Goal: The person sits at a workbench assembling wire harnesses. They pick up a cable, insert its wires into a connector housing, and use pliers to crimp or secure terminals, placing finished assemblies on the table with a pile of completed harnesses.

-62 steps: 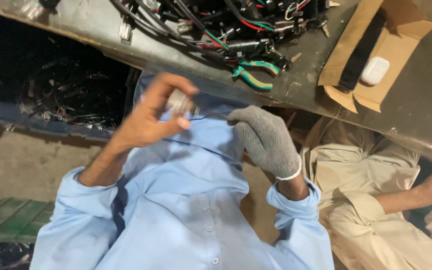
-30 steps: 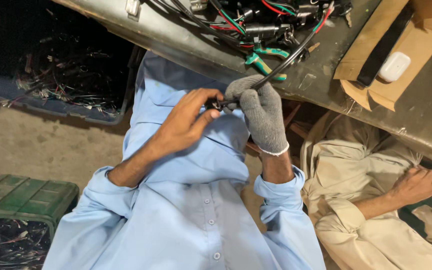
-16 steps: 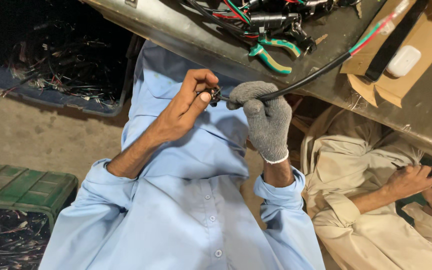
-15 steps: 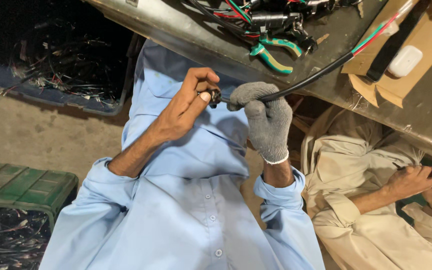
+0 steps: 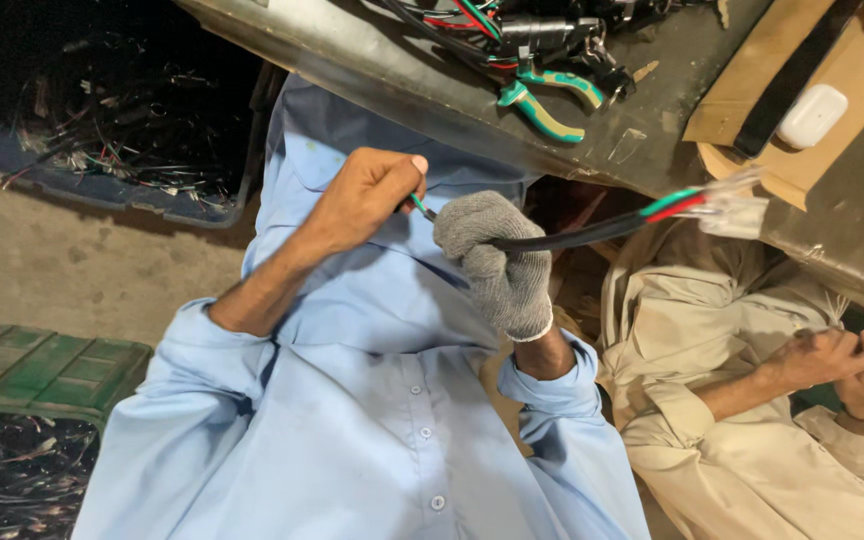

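We are raising both forearms | gloved right hand (image 5: 497, 262) fisting black cable (image 5: 572, 236) | bare left hand (image 5: 362, 198) pinching its green wire (image 5: 418, 206)

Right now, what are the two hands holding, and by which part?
The gloved right hand grips the black cable near its stripped end; the bare left hand pinches a green wire sticking out of that end.

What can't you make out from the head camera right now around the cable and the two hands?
- Head view: the cable section inside the gloved right hand is hidden by the glove.
- Head view: what the bare left hand pinches is too small to identify; only a green tip shows, fingers cover the rest.
- Head view: the white connector is motion-blurred.
- Head view: the wire bundle by the pliers is cut off by the top edge.
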Motion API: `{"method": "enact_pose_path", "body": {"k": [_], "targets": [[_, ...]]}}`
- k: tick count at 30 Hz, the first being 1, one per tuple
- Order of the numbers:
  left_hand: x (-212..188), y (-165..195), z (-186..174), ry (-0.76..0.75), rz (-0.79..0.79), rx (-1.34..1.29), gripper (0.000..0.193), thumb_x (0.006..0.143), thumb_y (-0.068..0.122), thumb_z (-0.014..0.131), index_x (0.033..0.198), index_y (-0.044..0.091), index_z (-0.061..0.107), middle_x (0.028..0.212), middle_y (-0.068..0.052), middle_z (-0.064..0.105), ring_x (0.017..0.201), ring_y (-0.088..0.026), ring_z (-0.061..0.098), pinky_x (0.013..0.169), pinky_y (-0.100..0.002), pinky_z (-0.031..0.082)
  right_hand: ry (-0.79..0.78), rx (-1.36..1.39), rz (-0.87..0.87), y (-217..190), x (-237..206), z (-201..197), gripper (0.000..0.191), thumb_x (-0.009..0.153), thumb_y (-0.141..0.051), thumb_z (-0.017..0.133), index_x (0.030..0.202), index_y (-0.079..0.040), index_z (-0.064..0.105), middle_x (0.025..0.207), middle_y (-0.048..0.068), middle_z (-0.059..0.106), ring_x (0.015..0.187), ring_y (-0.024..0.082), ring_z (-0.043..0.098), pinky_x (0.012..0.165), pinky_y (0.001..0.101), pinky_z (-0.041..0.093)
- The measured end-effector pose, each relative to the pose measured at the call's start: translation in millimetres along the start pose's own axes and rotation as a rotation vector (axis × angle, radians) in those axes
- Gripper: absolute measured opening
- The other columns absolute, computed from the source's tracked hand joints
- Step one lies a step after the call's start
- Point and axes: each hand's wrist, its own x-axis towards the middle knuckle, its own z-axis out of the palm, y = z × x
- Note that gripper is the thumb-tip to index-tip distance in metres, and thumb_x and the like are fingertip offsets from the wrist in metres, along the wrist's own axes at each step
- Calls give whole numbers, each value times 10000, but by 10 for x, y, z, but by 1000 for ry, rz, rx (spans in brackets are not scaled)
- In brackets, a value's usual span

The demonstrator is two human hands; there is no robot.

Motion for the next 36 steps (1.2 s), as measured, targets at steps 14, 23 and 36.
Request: {"method": "enact_pose_path", "body": {"k": [14, 23, 36], "targets": [[-144, 739, -558, 401, 427, -392, 507, 1117, 501, 637, 1181, 10, 530, 777, -78, 526, 572, -112, 411, 578, -297, 316, -361, -501, 215, -181, 185, -22, 262, 1077, -239, 543, 910, -46, 604, 816, 106, 604, 736, 287, 605, 684, 378, 507], [-191, 128, 38, -32, 65, 337, 345, 1062, 231, 665, 1357, 109, 536, 1088, -50, 678, 1006, -152, 614, 889, -337, 490, 158, 43, 396, 91, 314, -99, 144, 1055, -123, 565, 1065, 14, 609, 1029, 86, 692, 806, 107, 580, 742, 266, 509], [-207, -121, -71, -71, 131, 171, 342, 1109, 308, 560, 1270, 11, 505, 1061, -83, 657, 975, -166, 629, 906, -326, 520, 63, -336, 127, 295, 141, -107, 359, 852, 13, 846, 1188, -15, 723, 1212, 119, 741, 1128, 186, 705, 977, 333, 579]]}}
